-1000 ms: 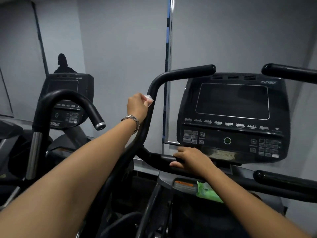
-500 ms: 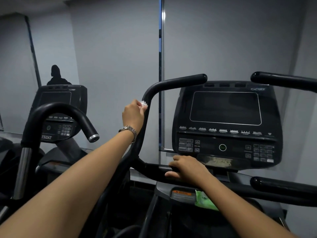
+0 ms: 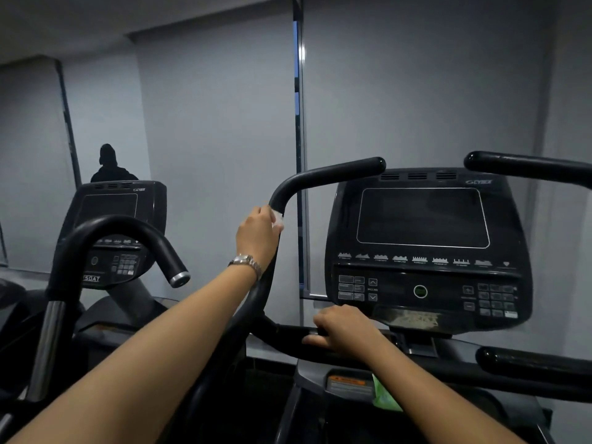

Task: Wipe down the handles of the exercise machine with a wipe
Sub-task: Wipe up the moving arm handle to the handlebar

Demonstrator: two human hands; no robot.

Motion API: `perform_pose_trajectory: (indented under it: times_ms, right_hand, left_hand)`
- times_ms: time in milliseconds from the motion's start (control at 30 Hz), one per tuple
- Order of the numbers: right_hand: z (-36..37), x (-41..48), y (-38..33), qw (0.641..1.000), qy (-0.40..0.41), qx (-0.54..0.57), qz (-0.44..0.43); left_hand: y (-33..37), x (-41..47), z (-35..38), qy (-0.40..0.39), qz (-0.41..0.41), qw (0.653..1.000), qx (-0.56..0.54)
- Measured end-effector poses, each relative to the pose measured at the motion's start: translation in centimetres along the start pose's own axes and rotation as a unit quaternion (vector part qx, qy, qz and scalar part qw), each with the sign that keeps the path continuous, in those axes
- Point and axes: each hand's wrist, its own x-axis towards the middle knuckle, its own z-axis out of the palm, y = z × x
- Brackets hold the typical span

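Grey blinds and a dim wall back the console (image 3: 423, 251). Head view: left of the console, the left hand (image 3: 258, 235) is curled round the rising run of the left handle (image 3: 320, 174), pressing a white wipe (image 3: 277, 219) against it just under the bend. The handle's axis climbs, then turns right toward the console. The length probably left to wipe lies above and right of this hand, which is the nearer. Below the console, the right hand (image 3: 346, 328) grips the crossbar (image 3: 288, 334) without a wipe.
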Motion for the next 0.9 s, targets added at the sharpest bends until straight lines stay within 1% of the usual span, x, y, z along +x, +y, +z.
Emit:
perform_pose_trajectory:
  times_ms: [67,200,300,367,433,500,600,633,733,767,800,900]
  right_hand:
    - [0.1,0.0,0.1,1.000,0.004,0.001,0.000]
    - [0.0,0.0,0.0,1.000,0.008,-0.001,0.000]
    - [0.0,-0.1,0.0,1.000,0.014,-0.007,-0.003]
    - [0.0,-0.2,-0.1,1.000,0.019,-0.009,-0.005]
    - [0.1,-0.2,0.0,1.000,0.023,-0.012,-0.007]
    - [0.1,-0.2,-0.1,1.000,0.018,-0.010,-0.007]
    - [-0.2,-0.1,-0.1,1.000,0.010,-0.005,-0.007]
    - [-0.2,-0.1,-0.1,1.000,0.011,-0.005,-0.008]
    - [0.0,-0.2,0.0,1.000,0.019,-0.005,-0.011]
    - [0.1,-0.1,0.0,1.000,0.020,-0.006,-0.012]
    - [0.2,-0.1,0.1,1.000,0.020,-0.008,-0.012]
    - [0.0,0.0,0.0,1.000,0.018,-0.012,-0.009]
  left_hand:
    - [-0.6,-1.2,0.3,-0.002,0.020,0.999,0.038]
    - [0.4,0.7,0.1,0.003,0.056,0.996,0.068]
    - [0.6,0.6,0.4,0.005,0.146,0.978,0.148]
    - [-0.2,-0.7,0.5,-0.010,0.237,0.948,0.213]
    - [-0.9,-1.0,0.1,-0.014,0.309,0.908,0.284]
    - [-0.9,-0.2,-0.4,-0.006,0.342,0.887,0.310]
    - [-0.2,1.1,-0.7,-0.012,0.365,0.875,0.317]
    - [-0.2,1.0,-0.6,-0.023,0.381,0.860,0.339]
    - [-0.9,0.1,-0.2,-0.067,0.442,0.787,0.425]
    - [-1.0,0.1,-0.2,-0.070,0.452,0.776,0.435]
    - [-1.0,0.4,-0.3,-0.063,0.452,0.775,0.436]
    - [-0.1,1.3,-0.7,-0.043,0.415,0.808,0.416]
